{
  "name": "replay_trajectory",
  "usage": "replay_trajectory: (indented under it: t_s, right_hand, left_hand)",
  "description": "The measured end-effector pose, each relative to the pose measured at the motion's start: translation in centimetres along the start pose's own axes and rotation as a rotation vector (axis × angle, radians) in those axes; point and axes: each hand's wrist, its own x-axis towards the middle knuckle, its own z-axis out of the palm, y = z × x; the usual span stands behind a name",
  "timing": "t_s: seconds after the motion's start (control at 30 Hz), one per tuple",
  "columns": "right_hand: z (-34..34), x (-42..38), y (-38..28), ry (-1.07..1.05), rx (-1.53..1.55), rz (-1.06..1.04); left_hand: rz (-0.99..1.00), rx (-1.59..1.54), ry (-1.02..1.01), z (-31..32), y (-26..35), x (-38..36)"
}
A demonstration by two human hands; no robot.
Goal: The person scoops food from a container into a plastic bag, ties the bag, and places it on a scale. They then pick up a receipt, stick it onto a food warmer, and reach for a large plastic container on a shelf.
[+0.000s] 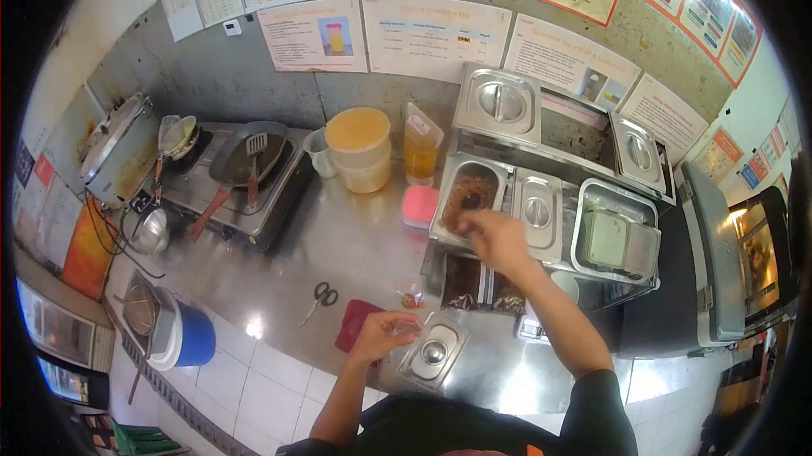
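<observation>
My right hand (497,241) reaches over a steel food pan (442,217) and is closed, fingertips together at its near edge. Inside the pan lies brown crumbly food (479,178) with a dark spot in it. What those fingers hold is too small to make out. My left hand (386,336) is held low over the counter, fingers curled towards the thumb, a faint clear thing at the tips. Beside it lie a steel pan lid (434,353) with a round knob, a dark red cloth (355,321) and a small clear packet (410,294) with orange contents.
Scissors (320,300) lie on the steel counter (313,236). A pink-lidded tub (419,205), yellow-lidded bucket (359,151) and oil jug (419,156) stand behind. Lidded pans (537,212) and a clear-lidded tray (617,232) flank the food. A stove (254,223) with a frying pan (239,170) is left.
</observation>
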Motion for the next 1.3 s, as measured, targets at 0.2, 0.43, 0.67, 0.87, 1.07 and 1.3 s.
replay_trajectory:
  t_s: [0.2,0.43,0.67,0.87,1.07,1.3]
  right_hand:
    - [-3.4,2.9,2.3,0.111,0.13,0.317]
    - [-5.9,3.9,1.7,-0.278,0.034,0.185]
    - [-6.0,1.3,0.4,-0.125,0.496,0.401]
    - [-3.7,-0.5,-1.3,-0.017,0.613,0.524]
    - [-2.6,-0.9,-2.1,0.15,0.817,0.738]
    - [-2.4,-1.6,-2.4,0.217,1.056,0.872]
  left_hand:
    - [-0.062,-0.06,-0.003,-2.6,-1.8,1.4]
    - [-0.053,-0.115,-0.062,-3.4,-2.5,3.6]
    - [-0.087,-0.168,-0.053,-3.8,-2.8,3.9]
    - [-0.094,-0.144,-0.055,-3.6,-3.3,4.8]
    - [-0.084,-0.105,-0.058,-3.4,-2.5,5.2]
    - [-0.057,-0.1,-0.053,-3.9,-3.5,4.9]
